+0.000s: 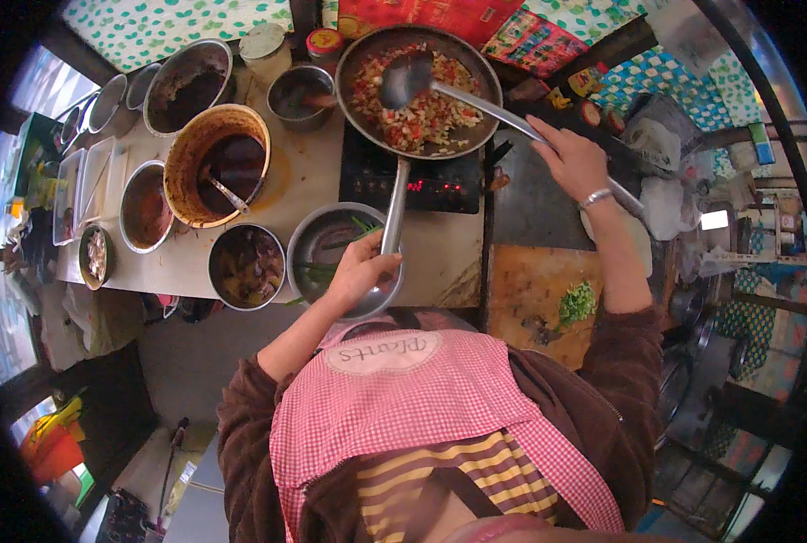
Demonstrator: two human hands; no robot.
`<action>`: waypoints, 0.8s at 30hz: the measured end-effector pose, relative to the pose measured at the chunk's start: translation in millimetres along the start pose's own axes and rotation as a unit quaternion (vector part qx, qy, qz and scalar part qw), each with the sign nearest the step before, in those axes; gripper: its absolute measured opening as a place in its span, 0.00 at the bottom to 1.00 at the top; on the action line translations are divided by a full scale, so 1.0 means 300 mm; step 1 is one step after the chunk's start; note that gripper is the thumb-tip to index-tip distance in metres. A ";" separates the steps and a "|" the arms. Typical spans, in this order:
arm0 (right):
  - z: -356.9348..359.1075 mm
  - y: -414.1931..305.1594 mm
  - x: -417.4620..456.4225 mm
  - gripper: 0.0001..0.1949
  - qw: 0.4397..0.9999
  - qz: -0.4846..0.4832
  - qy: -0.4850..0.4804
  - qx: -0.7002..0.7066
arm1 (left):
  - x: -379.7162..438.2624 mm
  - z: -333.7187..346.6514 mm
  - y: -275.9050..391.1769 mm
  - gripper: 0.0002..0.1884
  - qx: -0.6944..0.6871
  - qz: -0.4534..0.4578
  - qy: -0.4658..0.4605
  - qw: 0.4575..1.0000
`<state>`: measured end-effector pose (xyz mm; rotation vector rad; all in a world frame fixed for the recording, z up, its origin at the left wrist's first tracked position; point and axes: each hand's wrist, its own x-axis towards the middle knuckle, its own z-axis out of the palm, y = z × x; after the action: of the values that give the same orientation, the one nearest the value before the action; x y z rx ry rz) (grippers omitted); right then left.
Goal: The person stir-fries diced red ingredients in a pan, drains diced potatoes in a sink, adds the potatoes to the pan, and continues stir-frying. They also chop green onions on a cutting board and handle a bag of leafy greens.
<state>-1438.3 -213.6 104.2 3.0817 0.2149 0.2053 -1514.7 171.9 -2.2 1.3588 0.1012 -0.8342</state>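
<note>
A frying pan [349, 125] with chopped red and pale pieces [410, 129] sits on a black induction cooktop [369, 180] with lit red digits. My left hand [361, 271] is closed around the end of the pan's metal handle [398, 197]. My right hand [570, 155] grips the long metal handle of a ladle or spatula [407, 80], whose head rests among the chopped pieces. Under my left hand stands a metal bowl [302, 234] with long green vegetable stalks [319, 273] in it; the hand covers part of the bowl.
To the left stand a large pot of dark sauce [173, 183], a bowl of dark pieces [215, 292], a reddish bowl [126, 234] and a small pot [274, 112]. On the right, a wooden cutting board [519, 285] bears chopped greens [577, 303]. Jars [325, 42] line the back.
</note>
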 end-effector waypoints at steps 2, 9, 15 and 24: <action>0.070 -0.034 0.065 0.22 0.999 0.029 -0.001 0.034 | 0.001 0.003 0.001 0.09 0.003 -0.005 0.003 1.000; 0.230 -0.075 0.137 0.23 0.972 0.149 -0.040 0.175 | 0.008 0.001 -0.019 0.09 -0.012 0.005 -0.004 1.000; 0.291 -0.103 -0.228 0.23 0.871 0.285 -0.091 0.390 | 0.009 -0.010 -0.011 0.21 0.013 -0.022 -0.010 1.000; 0.233 -0.601 -0.534 0.22 0.645 0.355 -0.104 0.669 | 0.002 0.018 0.010 0.13 0.026 -0.011 0.001 1.000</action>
<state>-1610.4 -60.5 4.6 4.2539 -1.6473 -0.6092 -1514.7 166.8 1.5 1.4084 0.0970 -0.8603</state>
